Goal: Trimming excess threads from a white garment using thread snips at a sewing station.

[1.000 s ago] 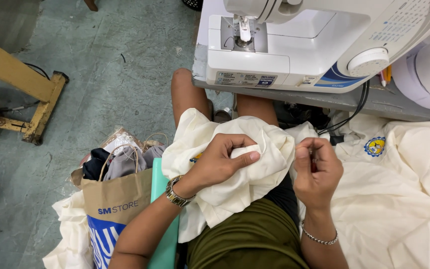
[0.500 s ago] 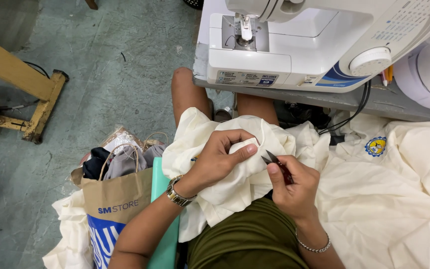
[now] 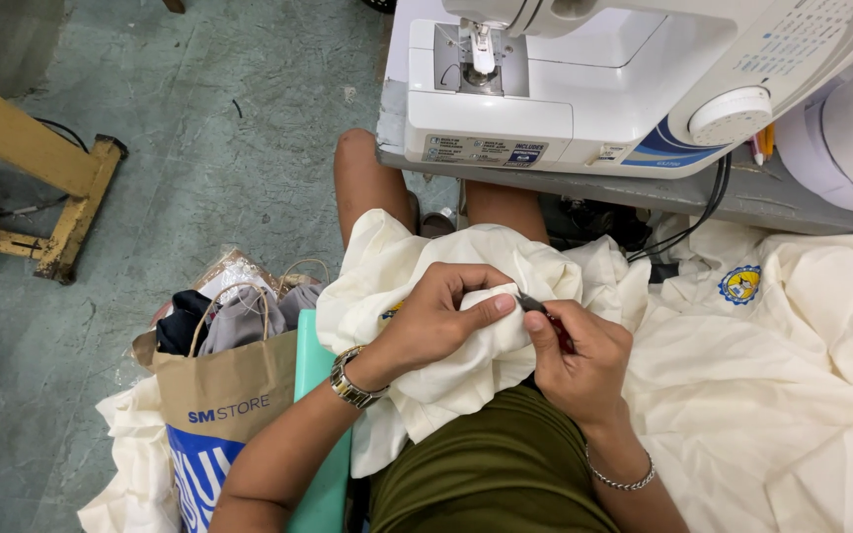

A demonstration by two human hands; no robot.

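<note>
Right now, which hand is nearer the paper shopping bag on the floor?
Left. The left hand grips the cream fabric just right of the paper bag; the right hand sits farther right.

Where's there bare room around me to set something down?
Bare floor lies open between the yellow wooden frame, the paper bag and the sewing machine. The lap is crowded: left hand and right hand bunch cream cloth there, and more cloth covers the right side.
</note>
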